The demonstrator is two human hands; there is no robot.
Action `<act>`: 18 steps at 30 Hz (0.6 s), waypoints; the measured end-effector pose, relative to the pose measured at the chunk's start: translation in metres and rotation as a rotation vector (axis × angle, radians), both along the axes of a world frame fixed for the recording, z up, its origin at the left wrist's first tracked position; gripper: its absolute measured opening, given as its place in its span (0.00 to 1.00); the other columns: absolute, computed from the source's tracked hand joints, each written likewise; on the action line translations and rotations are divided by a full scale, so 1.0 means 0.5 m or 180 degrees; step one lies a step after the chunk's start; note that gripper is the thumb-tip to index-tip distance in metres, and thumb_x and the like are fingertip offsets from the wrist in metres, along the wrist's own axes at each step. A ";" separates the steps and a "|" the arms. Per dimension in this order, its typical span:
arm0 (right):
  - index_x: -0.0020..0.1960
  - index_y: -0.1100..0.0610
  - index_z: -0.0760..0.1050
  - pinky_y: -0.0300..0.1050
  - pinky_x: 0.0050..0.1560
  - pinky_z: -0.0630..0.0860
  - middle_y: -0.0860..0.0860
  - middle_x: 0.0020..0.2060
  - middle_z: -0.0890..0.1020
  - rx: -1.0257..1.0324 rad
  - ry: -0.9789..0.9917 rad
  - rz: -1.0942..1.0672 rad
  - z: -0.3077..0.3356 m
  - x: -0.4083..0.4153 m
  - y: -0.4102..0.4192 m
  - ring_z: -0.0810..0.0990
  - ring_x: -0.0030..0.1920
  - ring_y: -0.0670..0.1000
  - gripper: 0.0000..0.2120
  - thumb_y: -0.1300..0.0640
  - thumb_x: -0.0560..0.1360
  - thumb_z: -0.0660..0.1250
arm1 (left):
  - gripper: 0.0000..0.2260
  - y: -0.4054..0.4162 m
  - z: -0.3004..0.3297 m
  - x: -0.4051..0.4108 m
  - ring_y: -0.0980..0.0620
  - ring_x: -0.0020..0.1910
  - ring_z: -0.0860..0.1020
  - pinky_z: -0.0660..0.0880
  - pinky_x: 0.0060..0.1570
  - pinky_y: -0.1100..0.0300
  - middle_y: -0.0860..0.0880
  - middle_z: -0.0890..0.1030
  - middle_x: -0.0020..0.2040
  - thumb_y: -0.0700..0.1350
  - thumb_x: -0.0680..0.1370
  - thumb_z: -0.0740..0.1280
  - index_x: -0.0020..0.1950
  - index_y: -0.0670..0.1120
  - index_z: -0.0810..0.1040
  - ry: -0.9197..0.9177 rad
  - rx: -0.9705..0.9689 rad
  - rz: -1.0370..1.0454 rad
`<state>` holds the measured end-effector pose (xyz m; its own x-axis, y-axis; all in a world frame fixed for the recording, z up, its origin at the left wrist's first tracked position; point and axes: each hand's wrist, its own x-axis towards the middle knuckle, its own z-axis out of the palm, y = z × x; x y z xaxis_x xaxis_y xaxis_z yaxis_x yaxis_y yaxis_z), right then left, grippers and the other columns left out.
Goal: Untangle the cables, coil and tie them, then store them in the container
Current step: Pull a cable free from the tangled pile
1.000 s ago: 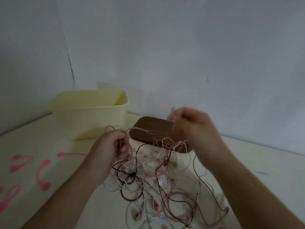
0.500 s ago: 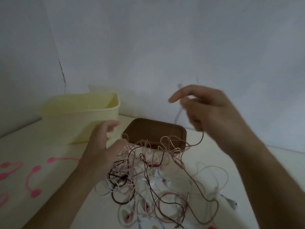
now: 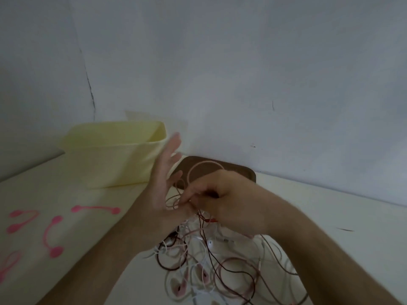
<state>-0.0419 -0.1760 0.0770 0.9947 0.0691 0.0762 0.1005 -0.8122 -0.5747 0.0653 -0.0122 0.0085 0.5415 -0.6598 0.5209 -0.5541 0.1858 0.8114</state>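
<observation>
A thin pink cable [image 3: 176, 200] is being pinched by the curled right hand [image 3: 229, 201] w/ loops against the left hand [image 3: 164, 183], fingers straight, above the tangle [image 3: 209, 260] on the table [image 3: 55, 194], w/ the container [image 3: 114, 155] at back left.

Plain room: bare wall [image 3: 220, 62], cream table [image 3: 55, 194]

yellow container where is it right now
In the head view the yellow container stands on the table's left side against the wall, just left of the brown lid, behind the raised left hand.
</observation>
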 end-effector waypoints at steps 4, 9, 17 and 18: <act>0.35 0.55 0.76 0.41 0.34 0.69 0.51 0.30 0.73 -0.0013 0.0417 -0.0010 -0.006 -0.001 0.004 0.70 0.30 0.47 0.19 0.55 0.85 0.65 | 0.36 -0.002 0.006 -0.012 0.49 0.81 0.64 0.65 0.78 0.44 0.54 0.67 0.80 0.25 0.74 0.72 0.76 0.51 0.74 -0.0776 0.0302 -0.0258; 0.39 0.54 0.86 0.43 0.33 0.67 0.42 0.24 0.71 0.0509 0.0920 0.0050 -0.003 -0.013 0.001 0.67 0.26 0.45 0.23 0.49 0.88 0.61 | 0.38 0.008 0.008 -0.009 0.48 0.68 0.79 0.75 0.62 0.40 0.45 0.73 0.77 0.28 0.75 0.71 0.81 0.53 0.67 0.0389 0.0070 -0.0966; 0.50 0.56 0.88 0.36 0.38 0.69 0.38 0.26 0.74 0.0116 0.0885 0.0237 -0.014 0.000 0.007 0.73 0.28 0.38 0.13 0.52 0.85 0.66 | 0.10 0.003 0.013 -0.013 0.37 0.47 0.83 0.81 0.44 0.49 0.41 0.85 0.49 0.46 0.80 0.69 0.41 0.43 0.80 0.1171 -0.0308 -0.0252; 0.49 0.56 0.88 0.37 0.36 0.69 0.39 0.24 0.74 0.0110 0.0828 0.0215 -0.012 0.000 0.006 0.72 0.27 0.40 0.12 0.52 0.83 0.68 | 0.13 0.000 0.012 -0.010 0.42 0.43 0.82 0.80 0.42 0.52 0.41 0.83 0.42 0.45 0.81 0.68 0.38 0.41 0.76 0.1546 -0.0542 -0.0208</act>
